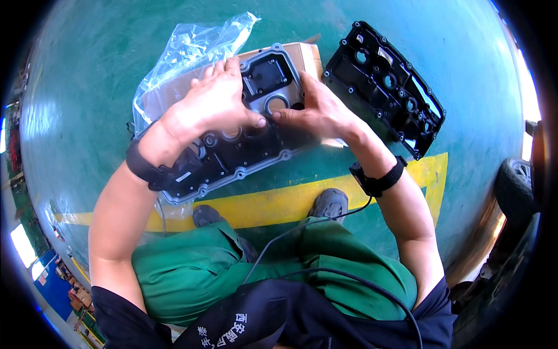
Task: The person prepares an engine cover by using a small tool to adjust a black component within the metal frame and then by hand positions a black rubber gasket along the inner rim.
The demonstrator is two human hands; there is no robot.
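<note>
A black engine valve cover (256,152) with a pale grey rim lies slantwise before me, its inner side with round openings facing up. My left hand (218,99) rests on it, fingers stretched toward the far edge and thumb over the middle. My right hand (322,110) lies at its right end, with the index finger pointing away along the edge and the thumb toward the left thumb. The other right fingers are mostly hidden. Beneath the cover are a cardboard box (313,58) and a clear plastic bag (200,46), which spreads out past the far left side.
A second black valve cover (386,87) lies on the green floor (104,87) at the right. A yellow stripe (273,203) runs before my shoes (330,203). Cables (290,230) cross my lap from the right wristband (381,177). A wheel (517,180) stands at the far right.
</note>
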